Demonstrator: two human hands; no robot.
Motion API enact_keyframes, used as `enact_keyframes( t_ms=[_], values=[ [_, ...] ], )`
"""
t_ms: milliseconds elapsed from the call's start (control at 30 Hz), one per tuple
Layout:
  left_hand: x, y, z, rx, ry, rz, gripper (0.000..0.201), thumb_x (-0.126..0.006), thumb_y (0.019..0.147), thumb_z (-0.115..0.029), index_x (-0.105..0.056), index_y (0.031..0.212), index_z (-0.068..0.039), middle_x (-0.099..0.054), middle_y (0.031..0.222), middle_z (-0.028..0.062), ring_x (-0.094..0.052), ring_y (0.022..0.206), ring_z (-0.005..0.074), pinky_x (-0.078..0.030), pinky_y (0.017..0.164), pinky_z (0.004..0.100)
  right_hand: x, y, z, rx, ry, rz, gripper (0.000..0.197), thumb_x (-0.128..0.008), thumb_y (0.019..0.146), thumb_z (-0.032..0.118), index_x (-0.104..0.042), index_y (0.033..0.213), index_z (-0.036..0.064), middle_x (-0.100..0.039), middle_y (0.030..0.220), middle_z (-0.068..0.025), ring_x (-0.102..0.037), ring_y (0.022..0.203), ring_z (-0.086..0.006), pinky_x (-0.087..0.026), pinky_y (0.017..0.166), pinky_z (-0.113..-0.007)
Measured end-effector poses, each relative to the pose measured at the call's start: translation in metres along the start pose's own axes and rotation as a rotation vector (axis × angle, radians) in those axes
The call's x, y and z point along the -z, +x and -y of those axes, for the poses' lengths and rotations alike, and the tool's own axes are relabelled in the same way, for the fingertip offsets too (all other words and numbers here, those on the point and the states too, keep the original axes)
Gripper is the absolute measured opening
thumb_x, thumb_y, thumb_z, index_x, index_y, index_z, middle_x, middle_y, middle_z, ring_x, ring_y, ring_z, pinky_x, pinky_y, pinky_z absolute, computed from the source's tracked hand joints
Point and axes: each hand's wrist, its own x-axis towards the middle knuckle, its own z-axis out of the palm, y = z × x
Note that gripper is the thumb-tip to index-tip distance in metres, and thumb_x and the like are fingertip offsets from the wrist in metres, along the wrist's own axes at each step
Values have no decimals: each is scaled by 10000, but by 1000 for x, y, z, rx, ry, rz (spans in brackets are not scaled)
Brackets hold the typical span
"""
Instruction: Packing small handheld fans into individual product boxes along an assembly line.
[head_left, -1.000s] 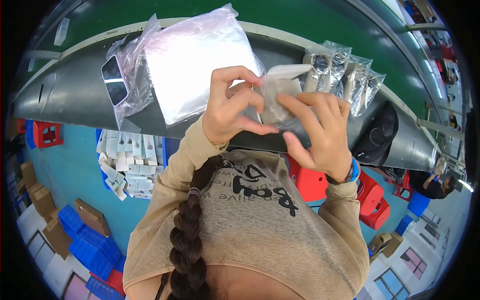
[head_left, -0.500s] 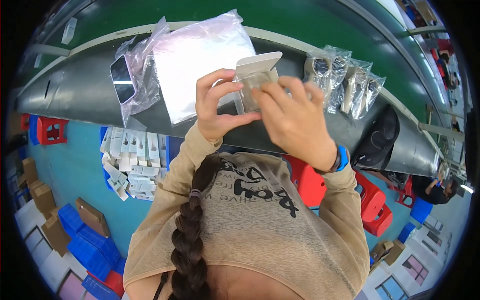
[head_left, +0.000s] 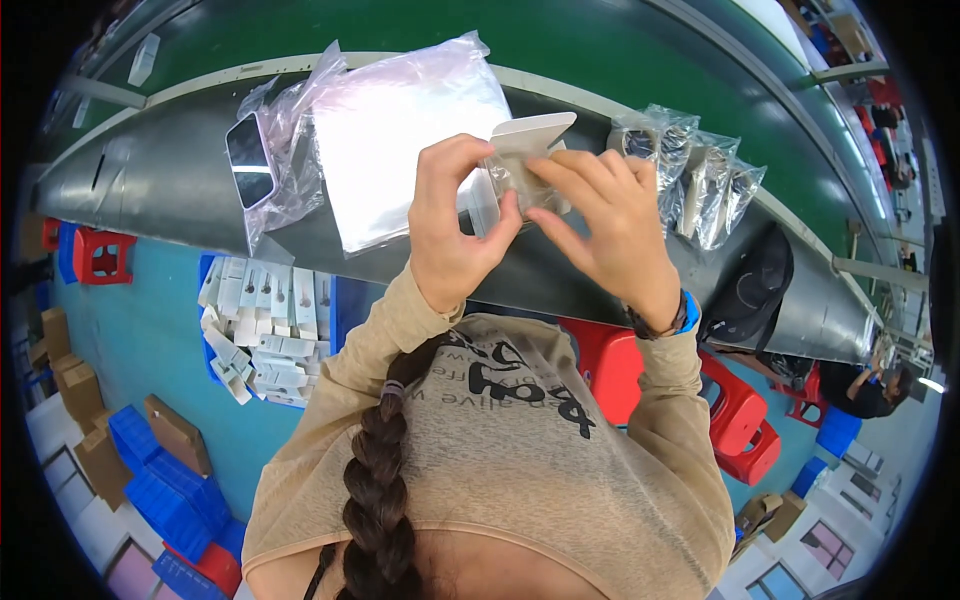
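Note:
A small white box (head_left: pixel 535 135) with its end flap raised is held above the bench, in front of my chest. My left hand (head_left: pixel 445 225) grips its left side, thumb below and fingers above. Crumpled clear plastic (head_left: pixel 518 180) shows at the box's mouth; what it wraps is too blurred to make out. My right hand (head_left: pixel 610 215) closes on the box from the right, its fingertips at the plastic and its thumb just below. Beneath and to the left lies a large stack of clear plastic bags (head_left: pixel 400 150).
A phone (head_left: pixel 250 165) rests on crumpled plastic at the left. Several bagged parts (head_left: pixel 690 170) lie on the bench (head_left: pixel 130 180) to the right, near a black bag (head_left: pixel 750 285). A blue crate (head_left: pixel 345 300) of white boxes stands lower left. Red stools (head_left: pixel 735 410) are at right.
My right hand has drawn back slightly, its thumb now apart from the fingers. My left thumb has moved up against the plastic, and the box has shifted slightly to the right.

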Motion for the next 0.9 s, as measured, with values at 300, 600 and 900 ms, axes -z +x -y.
enact_keyframes(
  t_ms=[300, 600, 900],
  values=[
    [15, 6, 2, -147, 351, 166, 278, -639, 706, 35, -643, 971, -51, -473, 1147, 163, -539, 982, 301, -477, 815, 376, -42, -2, 8, -209, 529, -548, 408, -764, 701, 7, -598, 1074, 25, -598, 1108, -136, -560, 965, -250, -461, 829, -348],
    [16, 6, -4, -82, 235, 171, 230, -654, 725, 51, -643, 939, -33, -484, 1143, 142, -507, 990, 262, -477, 844, 362, -69, -28, -10, 18, 435, -442, 469, -800, 694, 191, -638, 1093, 7, -631, 1162, -145, -571, 1089, -338, -451, 935, -405],
    [16, -9, 20, -305, 196, 115, 399, -825, 619, -169, -684, 964, -26, -685, 1001, 85, -635, 981, 279, -532, 801, 343, -68, -32, -9, 51, 153, -336, 480, -785, 693, 205, -632, 1129, 77, -653, 1165, -27, -557, 1106, -259, -399, 868, -346]
  ],
)
